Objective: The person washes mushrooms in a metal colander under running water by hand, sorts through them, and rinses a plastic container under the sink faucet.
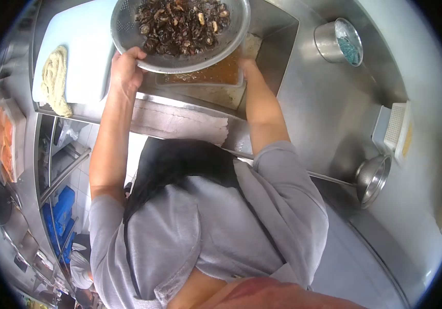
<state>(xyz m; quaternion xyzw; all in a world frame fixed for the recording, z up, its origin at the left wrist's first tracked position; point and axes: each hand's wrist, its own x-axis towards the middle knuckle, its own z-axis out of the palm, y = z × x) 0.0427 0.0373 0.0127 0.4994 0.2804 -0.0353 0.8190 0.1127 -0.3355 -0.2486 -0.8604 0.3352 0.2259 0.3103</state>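
A large metal colander (133, 46) full of wet, dark brown pieces that look like mushrooms (179, 31) is held over the sink (277, 62). My left hand (127, 69) is closed on its near left rim, thumb on top. Beneath the colander, a clear plastic tub (200, 80) of brownish liquid stands in the sink. My right hand (247, 66) is by the right side of the tub, just under the colander's edge. Its fingers are mostly hidden there, and I cannot tell what they grip.
Left of the sink lies a white cutting board (79, 41) with a yellowish cloth (55, 80). A pale folded towel (179, 121) hangs on the sink's front edge. On the steel counter to the right stand a metal pot (329, 44), a metal bowl (373, 180) and white baskets (396, 126).
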